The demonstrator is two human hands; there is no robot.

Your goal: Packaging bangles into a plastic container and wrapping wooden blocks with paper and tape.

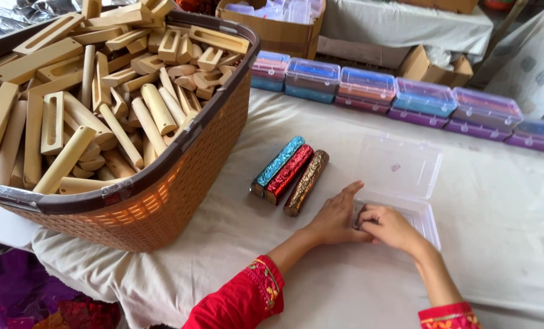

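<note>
At frame centre, our left hand [336,216] lies flat beside the clear plastic case [406,195]; right hand [391,226] pinches something small inside; we keep the case steadied

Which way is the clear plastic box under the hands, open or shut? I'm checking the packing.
Open. The clear box has its lid swung back flat on the white cloth, and the right hand reaches into it.
</note>
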